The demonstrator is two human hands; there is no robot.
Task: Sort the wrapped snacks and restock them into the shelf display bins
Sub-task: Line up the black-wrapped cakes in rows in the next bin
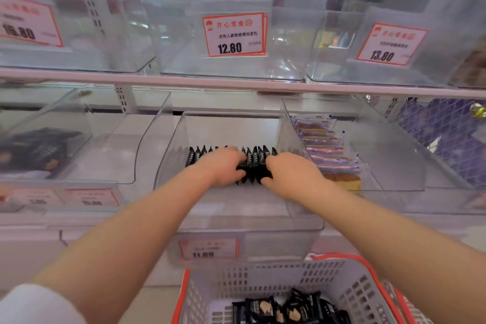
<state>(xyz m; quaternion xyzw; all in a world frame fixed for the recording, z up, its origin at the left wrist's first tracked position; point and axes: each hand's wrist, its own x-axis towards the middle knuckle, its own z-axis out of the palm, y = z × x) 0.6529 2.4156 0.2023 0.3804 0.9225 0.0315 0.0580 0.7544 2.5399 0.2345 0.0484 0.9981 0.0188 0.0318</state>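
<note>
A row of black wrapped snacks stands upright inside the middle clear bin on the lower shelf. My left hand grips the left part of the row, fingers curled over the packets. From the right side, my right hand holds the same bunch of packets. More black wrapped snacks lie in the grey basket with an orange rim, below the shelf at the bottom of the view.
The bin to the right holds purple-wrapped cake slices. A bin at the left holds dark packets. Clear bins with price cards line the upper shelf.
</note>
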